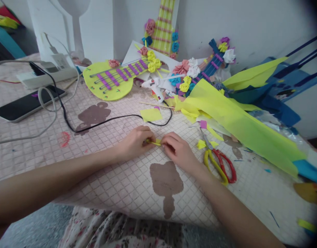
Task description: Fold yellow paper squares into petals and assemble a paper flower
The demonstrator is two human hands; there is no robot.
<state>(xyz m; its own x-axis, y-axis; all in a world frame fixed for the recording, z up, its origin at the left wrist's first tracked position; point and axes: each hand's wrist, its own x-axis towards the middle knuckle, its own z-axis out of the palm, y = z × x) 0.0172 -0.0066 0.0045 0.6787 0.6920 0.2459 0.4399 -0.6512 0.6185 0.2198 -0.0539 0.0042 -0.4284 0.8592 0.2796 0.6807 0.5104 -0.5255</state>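
Observation:
Near the table's front edge, my left hand [139, 141] and my right hand [177, 150] face each other. Between them stretches a small yellow paper strip [156, 142], pinched at both ends; it looks rolled or folded, and its ends are hidden by my fingers. Just beyond my hands lies a flat yellow paper piece [151, 114] with a purple scrap at its edge. To the right of my right hand rest scissors [217, 158] with one yellow and one red handle, blades partly apart, beside small yellow scraps.
A white glue gun [156, 88] with a black cord lies behind my hands. Yellow paper guitar [109, 81] and blue paper guitar [212, 69] with paper flowers stand farther back. A long yellow sheet [241, 127] covers the right side. Left are a phone [29, 103] and a power strip [48, 76].

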